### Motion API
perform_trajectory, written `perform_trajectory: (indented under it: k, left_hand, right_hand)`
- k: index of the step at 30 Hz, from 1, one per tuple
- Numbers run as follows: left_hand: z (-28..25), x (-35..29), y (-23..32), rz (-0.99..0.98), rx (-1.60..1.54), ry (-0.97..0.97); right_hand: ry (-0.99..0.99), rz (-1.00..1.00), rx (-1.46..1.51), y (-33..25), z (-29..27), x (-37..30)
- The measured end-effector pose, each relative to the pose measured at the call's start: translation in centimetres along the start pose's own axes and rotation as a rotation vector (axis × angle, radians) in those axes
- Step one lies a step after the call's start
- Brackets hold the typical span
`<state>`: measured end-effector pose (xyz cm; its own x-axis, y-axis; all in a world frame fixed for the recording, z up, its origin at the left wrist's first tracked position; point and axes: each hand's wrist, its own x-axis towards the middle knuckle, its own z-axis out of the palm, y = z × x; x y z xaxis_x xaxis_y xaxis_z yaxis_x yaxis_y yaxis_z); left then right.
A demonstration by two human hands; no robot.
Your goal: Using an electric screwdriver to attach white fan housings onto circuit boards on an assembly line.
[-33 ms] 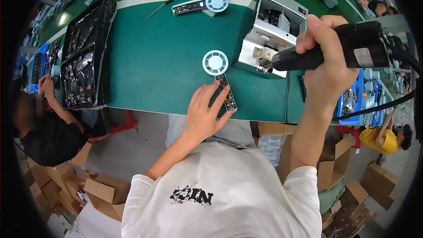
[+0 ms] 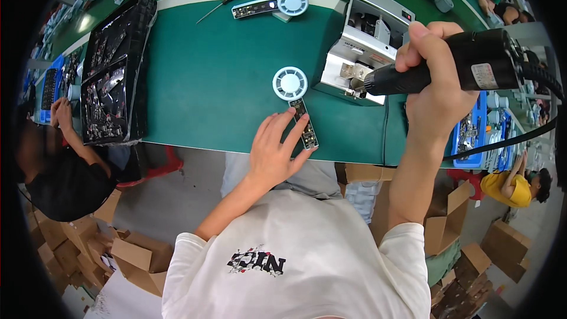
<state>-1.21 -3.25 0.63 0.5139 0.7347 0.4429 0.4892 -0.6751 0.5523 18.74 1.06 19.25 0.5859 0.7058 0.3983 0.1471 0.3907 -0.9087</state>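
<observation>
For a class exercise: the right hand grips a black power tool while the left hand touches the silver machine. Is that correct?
No. The head view shows the left hand touching the blue fan's circuit board, not the silver machine; the right hand does grip the black power tool.

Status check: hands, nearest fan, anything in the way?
Right hand gripping black corded tool, tip at silver machine. Left hand on nearest fan's circuit board. Left fingers partly cover board.

This is an electronics assembly workshop. An electric screwdriver [image 2: 487,56], a screw feeder [image 2: 367,42], a tray [image 2: 136,88] of circuit boards [image 2: 106,106] and co-workers [image 2: 71,183] on both sides show it.
</observation>
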Motion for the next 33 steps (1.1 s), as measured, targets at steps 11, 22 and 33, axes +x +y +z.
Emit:
perform_trajectory:
  k: [11,22,33]
  left_hand:
    - [-0.9,0.2,-0.5,0.007,-0.052,0.002]
    - [-1.1,0.2,-0.7,0.028,-0.074,0.000]
    - [-0.7,0.1,-0.8,0.024,-0.060,0.029]
  right_hand:
    - [-0.064,0.179,0.098,-1.4,1.6,-3.5]
    - [-0.098,0.142,0.113,1.2,4.6,-4.7]
    - [-0.107,0.122,0.135,2.4,5.6,-5.4]
